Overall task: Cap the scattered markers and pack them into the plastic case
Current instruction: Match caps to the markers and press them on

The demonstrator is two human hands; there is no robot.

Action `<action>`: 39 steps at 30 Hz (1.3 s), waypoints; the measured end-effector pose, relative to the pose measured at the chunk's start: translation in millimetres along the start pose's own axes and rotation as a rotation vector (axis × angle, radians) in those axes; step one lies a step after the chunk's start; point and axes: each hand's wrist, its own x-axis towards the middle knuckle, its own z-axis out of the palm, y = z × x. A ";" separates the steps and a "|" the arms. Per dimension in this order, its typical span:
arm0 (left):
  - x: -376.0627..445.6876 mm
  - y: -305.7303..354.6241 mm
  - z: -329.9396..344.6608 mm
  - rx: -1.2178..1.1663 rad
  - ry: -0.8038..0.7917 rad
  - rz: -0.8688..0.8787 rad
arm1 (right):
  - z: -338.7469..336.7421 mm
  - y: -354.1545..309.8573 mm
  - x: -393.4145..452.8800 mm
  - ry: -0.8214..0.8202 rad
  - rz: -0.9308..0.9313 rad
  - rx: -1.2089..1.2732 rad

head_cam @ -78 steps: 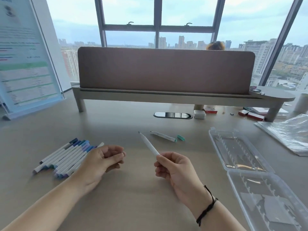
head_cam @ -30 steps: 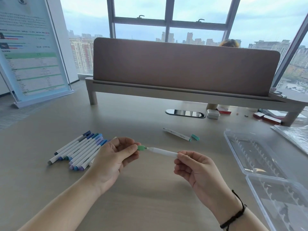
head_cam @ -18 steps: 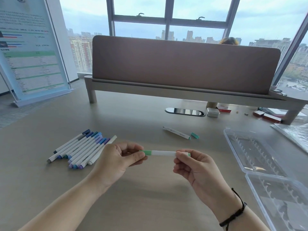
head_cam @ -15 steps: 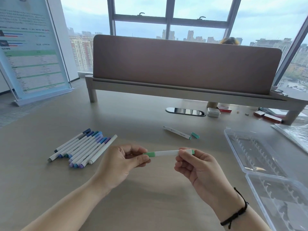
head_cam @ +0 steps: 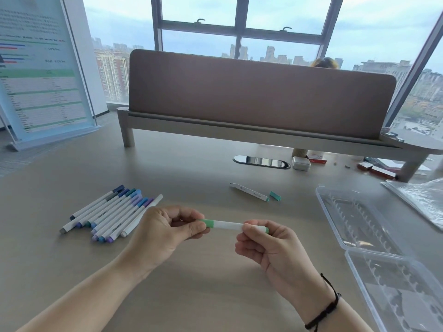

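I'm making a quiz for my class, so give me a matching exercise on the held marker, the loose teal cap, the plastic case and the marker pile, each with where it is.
Things:
1. green-capped marker
2. loose teal cap
3. plastic case
4. marker pile

Places:
A. lying open on the desk at the right
B. on the desk left of the left hand
C. held between the left hand and the right hand
D. on the desk beside an uncapped marker

Pairs: 1-C, 2-D, 3-A, 4-B
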 end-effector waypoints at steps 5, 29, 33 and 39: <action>-3.2 1.2 7.1 -0.170 -0.048 -0.096 | 11.8 14.1 -5.9 -0.066 -0.038 -0.225; 41.3 -18.6 -60.0 1.241 0.257 0.192 | 11.2 22.4 -0.3 -0.026 -0.217 -0.795; 38.2 -22.7 -59.6 1.201 0.232 0.230 | 15.9 21.0 19.1 -0.002 -0.137 -0.905; 34.7 -31.2 -47.4 1.118 0.118 0.371 | 13.3 -5.6 86.2 0.097 -0.421 -1.587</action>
